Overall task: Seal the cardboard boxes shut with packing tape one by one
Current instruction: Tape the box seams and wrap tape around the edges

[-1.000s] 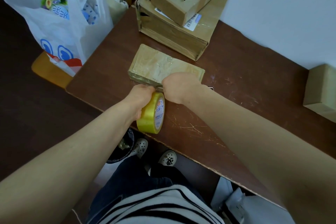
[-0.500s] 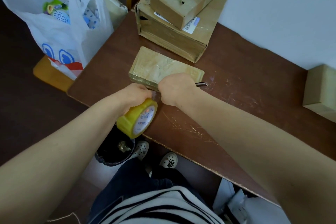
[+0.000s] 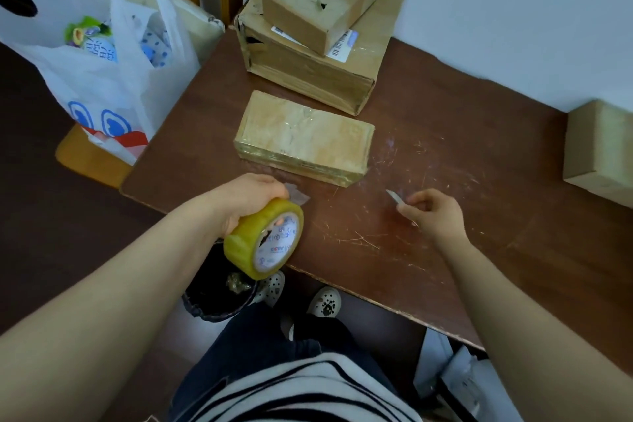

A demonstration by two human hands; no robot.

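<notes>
Cardboard box (image 3: 301, 137), flat: lies at the centre of the table (image 3: 445, 134), glossy tape over its top and near side; touched by neither hand; judged sealed.
Packing tape roll (image 3: 265, 238), yellow: at 6 o'clock of that box, over the table's near edge, gripped by the left hand (image 3: 246, 195), with a loose tape end showing by the fingers.
Right hand (image 3: 433, 212): at 4 o'clock, well apart from the left, pinching a small blade (image 3: 394, 197).
Stacked boxes (image 3: 308, 79), two, at 12 o'clock; lone box (image 3: 599, 151) at 3 o'clock: sealing cannot be told; judged the likely remaining work.
</notes>
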